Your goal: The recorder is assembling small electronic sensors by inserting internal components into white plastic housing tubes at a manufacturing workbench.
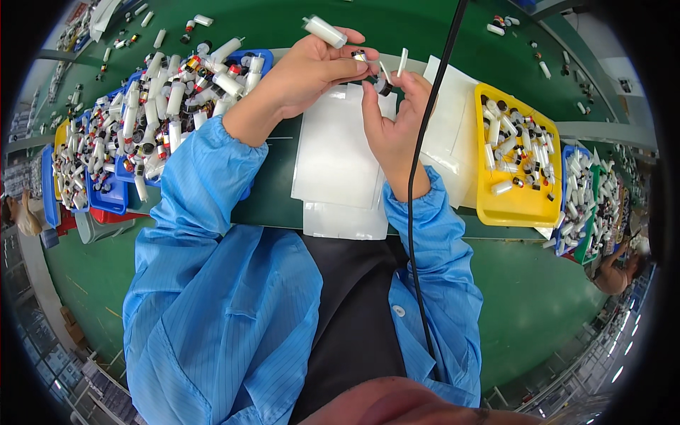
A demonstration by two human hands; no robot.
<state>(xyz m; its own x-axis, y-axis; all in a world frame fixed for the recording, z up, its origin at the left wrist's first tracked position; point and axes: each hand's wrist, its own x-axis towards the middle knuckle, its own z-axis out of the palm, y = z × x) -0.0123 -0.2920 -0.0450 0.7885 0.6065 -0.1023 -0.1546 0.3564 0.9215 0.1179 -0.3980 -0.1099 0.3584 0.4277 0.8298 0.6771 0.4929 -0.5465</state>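
Note:
My left hand (306,76) is closed above the near side of the bench, with a translucent white plastic tube (325,32) between its fingers. At its fingertips is a small black part with a gold band (359,55). Close beside it, my right hand (398,127) is closed on a small black-ended part (383,87) with a thin pale stem. A slim white stick (402,62) also stands up from the right fingers. Fingers partly cover these small parts, so their exact kind is unclear. Below both hands lie white sheets (336,156).
Blue trays (264,64) heaped with white tubes (175,98) fill the left. A yellow tray (520,212) of similar parts is at right, beside more sheets (453,134). A black cable (418,152) crosses before my right arm. Other people's arms (613,276) show far right.

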